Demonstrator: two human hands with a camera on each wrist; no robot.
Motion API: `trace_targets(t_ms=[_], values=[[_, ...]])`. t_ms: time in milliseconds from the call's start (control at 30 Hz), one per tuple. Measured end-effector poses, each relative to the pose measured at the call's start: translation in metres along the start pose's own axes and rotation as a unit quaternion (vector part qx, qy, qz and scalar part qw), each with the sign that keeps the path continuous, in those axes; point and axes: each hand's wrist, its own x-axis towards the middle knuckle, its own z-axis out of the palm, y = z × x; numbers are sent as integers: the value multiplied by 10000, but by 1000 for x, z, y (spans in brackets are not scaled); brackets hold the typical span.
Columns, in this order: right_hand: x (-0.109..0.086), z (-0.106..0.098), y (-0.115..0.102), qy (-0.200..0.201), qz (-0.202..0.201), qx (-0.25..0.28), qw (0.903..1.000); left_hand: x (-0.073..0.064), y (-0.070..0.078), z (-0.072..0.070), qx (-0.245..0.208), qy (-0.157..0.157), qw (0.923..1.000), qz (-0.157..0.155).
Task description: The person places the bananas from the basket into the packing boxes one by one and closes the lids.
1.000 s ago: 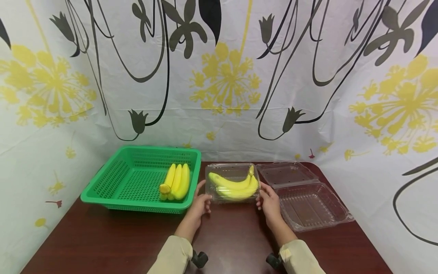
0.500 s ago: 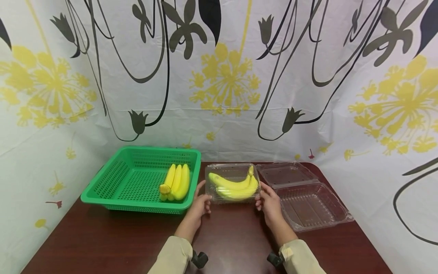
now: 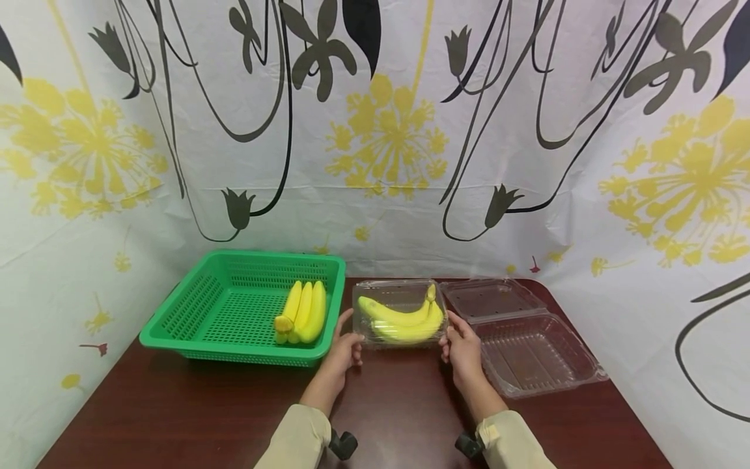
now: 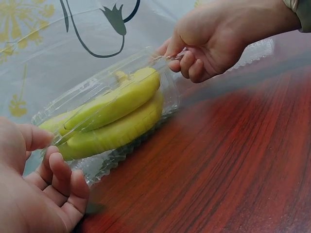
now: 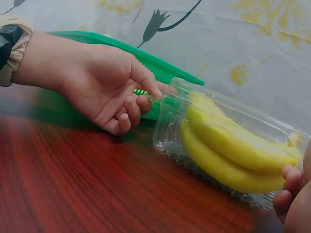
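Observation:
A clear plastic clamshell box (image 3: 389,295) with its lid down stands at the back middle of the table in the head view. Inside it lies a bunch of yellow bananas (image 3: 404,320), greenish at one end. My left hand (image 3: 341,352) pinches the rim at the near left corner between thumb and forefinger. At the near right corner my right hand (image 3: 463,345) pinches the rim the same way. The other fingers of both hands curl loosely below the rim. In the left wrist view, the ribbed base of the box (image 4: 104,167) appears to rest on the table.
A green plastic basket (image 3: 234,352) stands left of the box, with another bunch of bananas (image 3: 305,312) at its right side. To the right lies an open clear clamshell box (image 3: 536,352). A patterned cloth (image 3: 387,215) hangs behind the dark red table (image 3: 404,410).

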Motion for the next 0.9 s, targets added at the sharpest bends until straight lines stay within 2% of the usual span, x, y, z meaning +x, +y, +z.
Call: trace_targets(t_ms=[167,367,700,900], values=[[-1,2,2,162,41,-3,9999,0,-2,0,338,105,9991,240],[-2,2,3,258,25,93,9996,-3,-4,3,899,456,9937,492],[-6,1,-2,-43,401,425,9983,-10,-9,8,717,716,9932,570],[-12,6,-9,-132,555,493,9972,-16,-9,15,818,1045,9878,811]])
